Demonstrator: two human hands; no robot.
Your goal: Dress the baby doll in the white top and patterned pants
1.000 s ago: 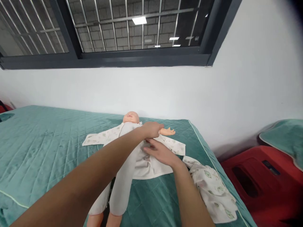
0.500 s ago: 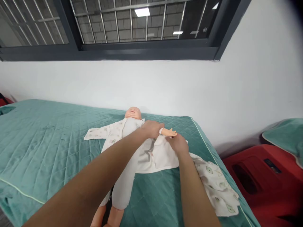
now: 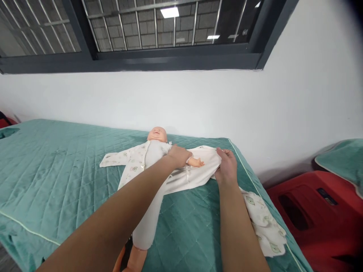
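Observation:
A baby doll point(image 3: 157, 135) in a pale bodysuit lies on its back, head toward the wall. A white printed jacket point(image 3: 133, 160) covers its arm at the picture's left and is spread open beneath it. My left hand point(image 3: 179, 156) is closed round the doll's other forearm, whose small hand point(image 3: 196, 162) sticks out bare over the cloth. Further right, my right hand point(image 3: 227, 164) pinches the edge of the jacket's open side point(image 3: 202, 173) and holds it stretched out.
The doll lies on a green quilted cover point(image 3: 70, 177). A folded printed cloth point(image 3: 266, 223) rests near its right edge. Beyond that edge stands a red plastic chair point(image 3: 312, 215). Behind are a white wall point(image 3: 181, 98) and a dark-framed barred window point(image 3: 176, 62).
My right hand has moved right and slightly up, away from the doll's hand, and the jacket's side is now pulled outward. The doll's forearm has shifted a little left with my left hand.

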